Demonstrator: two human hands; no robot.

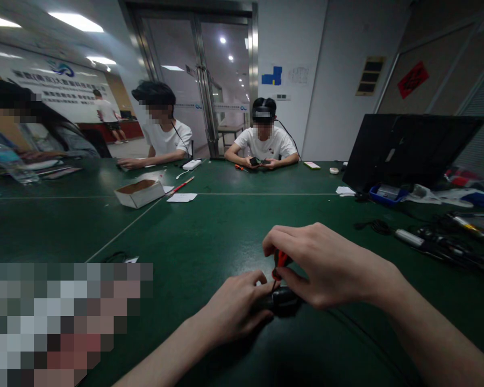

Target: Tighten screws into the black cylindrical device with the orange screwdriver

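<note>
Green tabletop (210, 231), open white box (151, 196) left of centre; then, at lower centre, left hand (242, 301) clasped round black cylindrical device (286, 301) lying on the table, apparently in one piece. Red-and-black screwdriver (281, 259) pinched nearly upright in right hand (326, 263), tip down at the device: judged mid-work, tool brought to bear, exact contact and amount left too dim to tell. Farther right, thin cable (363, 327) trailing toward lower edge, black corded tools (411, 238) well apart from both hands.
</note>
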